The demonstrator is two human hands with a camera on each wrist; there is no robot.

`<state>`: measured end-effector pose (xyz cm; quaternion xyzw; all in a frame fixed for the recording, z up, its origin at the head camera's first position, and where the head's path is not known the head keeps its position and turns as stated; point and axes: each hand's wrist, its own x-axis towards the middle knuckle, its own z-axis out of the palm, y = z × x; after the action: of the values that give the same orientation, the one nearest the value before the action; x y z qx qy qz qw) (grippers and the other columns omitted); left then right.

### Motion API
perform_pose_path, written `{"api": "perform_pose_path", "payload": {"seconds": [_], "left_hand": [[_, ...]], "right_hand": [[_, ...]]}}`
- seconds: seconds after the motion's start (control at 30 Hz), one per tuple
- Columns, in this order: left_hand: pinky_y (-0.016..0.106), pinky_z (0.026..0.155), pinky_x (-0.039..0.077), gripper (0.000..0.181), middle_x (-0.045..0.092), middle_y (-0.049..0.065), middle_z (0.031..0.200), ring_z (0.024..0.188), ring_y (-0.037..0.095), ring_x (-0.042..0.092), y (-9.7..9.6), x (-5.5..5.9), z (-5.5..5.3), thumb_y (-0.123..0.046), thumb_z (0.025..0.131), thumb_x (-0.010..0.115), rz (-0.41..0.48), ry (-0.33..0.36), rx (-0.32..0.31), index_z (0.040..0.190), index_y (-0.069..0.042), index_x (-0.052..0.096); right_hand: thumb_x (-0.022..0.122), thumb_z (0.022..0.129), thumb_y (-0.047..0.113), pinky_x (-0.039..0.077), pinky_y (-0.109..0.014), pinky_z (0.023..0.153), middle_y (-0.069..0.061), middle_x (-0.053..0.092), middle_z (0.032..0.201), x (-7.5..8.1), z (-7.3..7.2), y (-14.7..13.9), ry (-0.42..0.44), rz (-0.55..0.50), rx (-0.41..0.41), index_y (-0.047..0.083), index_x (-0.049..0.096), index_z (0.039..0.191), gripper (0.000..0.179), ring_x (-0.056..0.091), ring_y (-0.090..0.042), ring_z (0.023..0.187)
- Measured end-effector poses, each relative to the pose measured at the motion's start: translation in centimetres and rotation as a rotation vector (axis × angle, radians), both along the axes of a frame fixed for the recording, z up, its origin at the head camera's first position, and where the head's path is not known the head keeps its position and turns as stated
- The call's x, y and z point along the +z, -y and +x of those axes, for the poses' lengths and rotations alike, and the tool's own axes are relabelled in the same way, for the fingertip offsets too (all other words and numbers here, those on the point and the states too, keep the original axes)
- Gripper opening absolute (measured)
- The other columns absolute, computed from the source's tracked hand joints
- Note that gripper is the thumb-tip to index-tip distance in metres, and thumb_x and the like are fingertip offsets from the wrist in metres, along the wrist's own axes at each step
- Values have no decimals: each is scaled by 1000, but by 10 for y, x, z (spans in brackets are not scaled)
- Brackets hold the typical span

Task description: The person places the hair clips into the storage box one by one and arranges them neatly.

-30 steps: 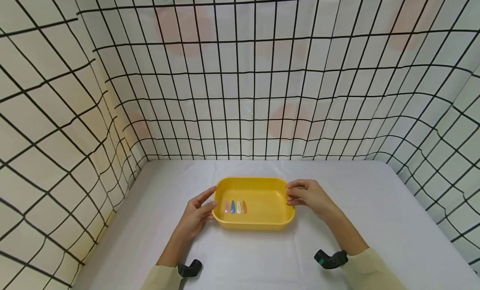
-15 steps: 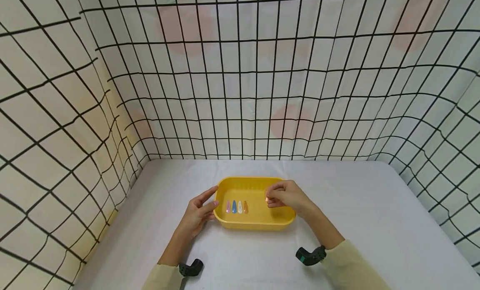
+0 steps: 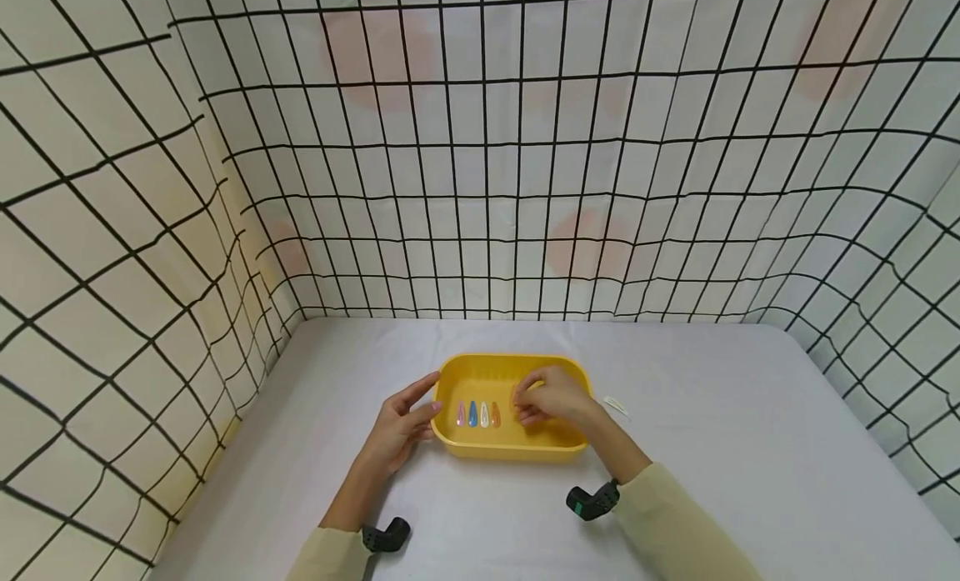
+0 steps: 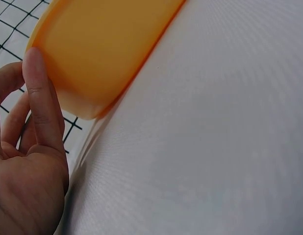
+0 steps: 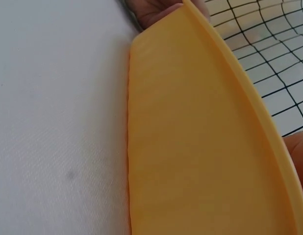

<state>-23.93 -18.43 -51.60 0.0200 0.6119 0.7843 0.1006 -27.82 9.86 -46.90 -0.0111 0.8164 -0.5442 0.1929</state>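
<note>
A yellow tray (image 3: pixel 517 453) stands on the white table. My left hand (image 3: pixel 397 427) holds its left end, with the thumb at the rim in the left wrist view. Inside, on the left, a pink hair clip (image 3: pixel 461 413), a blue one (image 3: pixel 472 413), a white one (image 3: pixel 484 414) and an orange one (image 3: pixel 496 414) lie in a row. My right hand (image 3: pixel 551 395) is over the tray, right of this row, its fingertips pinched together on a small orange-looking hair clip, mostly hidden by the fingers. The right wrist view shows mainly the tray's outer wall (image 5: pixel 190 127).
A pale hair clip (image 3: pixel 616 406) lies on the table (image 3: pixel 720 398) just right of the tray. Black grid mesh (image 3: pixel 517 196) over white cloth encloses the table at the back and sides. Each wrist wears a black camera, the left camera (image 3: pixel 386 535) and the right camera (image 3: pixel 592 502).
My right hand has moved left from the tray's right rim to beside the row of clips. The pale clip on the table has come into view. My left hand keeps its hold.
</note>
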Motion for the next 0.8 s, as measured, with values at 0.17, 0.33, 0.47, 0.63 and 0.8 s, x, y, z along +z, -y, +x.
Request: {"api": "perform_pose_path", "payload": {"seconds": [0.17, 0.33, 0.47, 0.63, 0.8], "left_hand": [[19, 59, 60, 58, 44, 7, 161, 59, 10, 66, 0, 1, 0, -5, 97, 70, -2, 0, 0, 151, -14, 52], [19, 59, 60, 58, 44, 6, 161, 58, 10, 66, 0, 0, 0, -4, 97, 69, -3, 1, -1, 151, -14, 52], [19, 59, 60, 58, 42, 5, 162, 58, 10, 66, -1, -1, -1, -3, 98, 68, 0, 1, -8, 152, -15, 52], [19, 59, 60, 59, 41, 4, 163, 59, 10, 66, 0, -3, -2, -4, 97, 68, 7, -4, -13, 152, -16, 52], [19, 59, 59, 58, 42, 3, 162, 58, 11, 66, 0, -3, -2, -4, 97, 68, 13, -3, -10, 152, -15, 52]], "right_hand": [[73, 93, 6, 64, -30, 62, -11, 73, 80, -5, -1, 6, 13, 58, 15, 1, 72, 100, 8, 69, -17, 61], [73, 92, 4, 63, -27, 58, -11, 72, 77, -9, 0, 9, 17, 89, 27, 1, 72, 99, 8, 69, -17, 59], [72, 92, 3, 63, -27, 58, -11, 71, 75, -11, 1, 10, 12, 114, 40, 1, 72, 96, 5, 68, -17, 57], [73, 92, 3, 63, -28, 57, -11, 71, 74, -12, 5, 12, 6, 130, 41, 1, 73, 94, 4, 68, -16, 56], [72, 92, 3, 62, -28, 56, -11, 71, 74, -12, 6, 15, 17, 129, 18, 0, 73, 95, 5, 68, -17, 55]]}}
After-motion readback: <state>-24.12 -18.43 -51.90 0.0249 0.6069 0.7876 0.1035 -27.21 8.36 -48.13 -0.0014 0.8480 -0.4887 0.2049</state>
